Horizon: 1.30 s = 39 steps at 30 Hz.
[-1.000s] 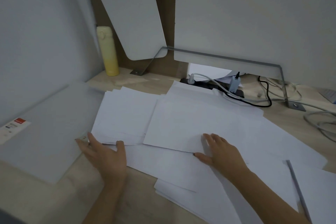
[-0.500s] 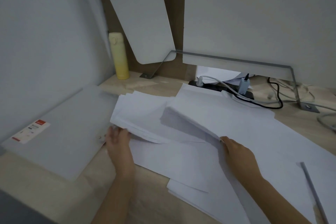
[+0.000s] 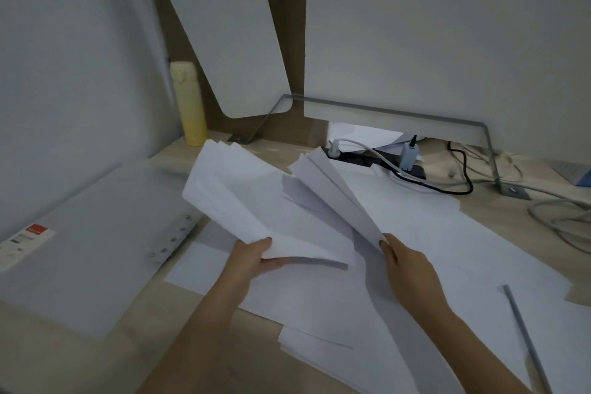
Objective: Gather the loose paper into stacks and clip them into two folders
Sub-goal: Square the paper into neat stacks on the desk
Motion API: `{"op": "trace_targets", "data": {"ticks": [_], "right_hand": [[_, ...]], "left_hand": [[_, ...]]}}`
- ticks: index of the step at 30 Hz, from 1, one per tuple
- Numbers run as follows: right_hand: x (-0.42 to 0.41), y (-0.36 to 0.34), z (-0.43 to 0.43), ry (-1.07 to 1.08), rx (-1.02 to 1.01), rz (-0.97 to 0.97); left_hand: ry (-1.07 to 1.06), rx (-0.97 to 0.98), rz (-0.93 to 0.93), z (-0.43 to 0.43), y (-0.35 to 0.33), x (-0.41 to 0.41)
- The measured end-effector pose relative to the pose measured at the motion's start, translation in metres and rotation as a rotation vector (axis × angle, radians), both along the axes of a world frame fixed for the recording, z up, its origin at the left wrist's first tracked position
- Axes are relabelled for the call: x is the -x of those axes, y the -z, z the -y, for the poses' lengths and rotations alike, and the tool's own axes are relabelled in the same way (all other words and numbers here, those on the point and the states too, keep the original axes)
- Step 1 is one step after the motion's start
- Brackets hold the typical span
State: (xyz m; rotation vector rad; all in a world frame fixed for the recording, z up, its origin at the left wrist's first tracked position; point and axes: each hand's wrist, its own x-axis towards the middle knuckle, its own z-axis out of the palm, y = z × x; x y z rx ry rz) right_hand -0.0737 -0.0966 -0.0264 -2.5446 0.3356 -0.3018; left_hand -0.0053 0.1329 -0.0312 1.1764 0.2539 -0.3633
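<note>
Sheaves held clear of desk (image 3: pixel 134 361), edges ragged. Left hand (image 3: pixel 256 257) pinches fanned left sheaf (image 3: pixel 236 198) at near corner; right hand (image 3: pixel 404 264) pinches right sheaf (image 3: pixel 339 198) by edge. Loose sheets (image 3: pixel 454 253) lie beneath. Recommend: merge, tap square on desk before grey folder (image 3: pixel 96 233) at left.

A left bundle (image 3: pixel 236 201) and a right bundle (image 3: pixel 334 197) of white paper tilt up, fanned, above loose sheets (image 3: pixel 463 253) spread on the tabletop (image 3: pixel 150 323); a grey folder (image 3: pixel 96 249) lies flat at left.
</note>
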Motion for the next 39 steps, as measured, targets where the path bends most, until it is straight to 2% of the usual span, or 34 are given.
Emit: {"op": "trace_targets", "data": {"ticks": [5,9,12,13,16,20,22,24,27,30,39], "right_hand": [[-0.003,-0.009,-0.018,-0.124,-0.018,0.003],[0.000,0.001,-0.046,-0.288,0.132,-0.068],[0.006,0.003,-0.061,-0.462,0.182,-0.167],[0.005,0.001,-0.060,-0.472,0.132,-0.194],[-0.005,-0.005,-0.040,-0.316,-0.223,-0.219],[-0.021,0.004,0.021,0.132,-0.318,-0.064],[-0.026,0.008,0.050,0.333,-0.440,-0.051],[-0.030,0.009,0.070,0.446,-0.602,-0.033],[-0.040,0.005,0.085,0.517,-0.880,0.006],[-0.049,0.005,0.087,0.557,-1.041,-0.008],[-0.043,0.006,0.056,0.231,-0.901,-0.169]], "left_hand": [[0.265,-0.075,-0.047,-0.011,0.008,0.026],[0.325,0.022,-0.068,0.010,0.012,0.032],[0.316,-0.044,-0.064,0.022,0.013,0.031],[0.261,-0.080,-0.077,0.025,0.015,0.030],[0.105,-0.150,-0.110,0.029,0.021,0.025],[0.020,-0.118,-0.104,0.018,0.022,0.014],[-0.002,-0.112,-0.109,0.012,0.024,0.010],[-0.008,-0.088,-0.111,0.008,0.027,0.008],[-0.012,-0.067,-0.109,0.010,0.029,0.007],[-0.013,-0.093,-0.112,0.011,0.028,0.008],[0.049,-0.016,-0.137,0.005,0.020,0.008]]}}
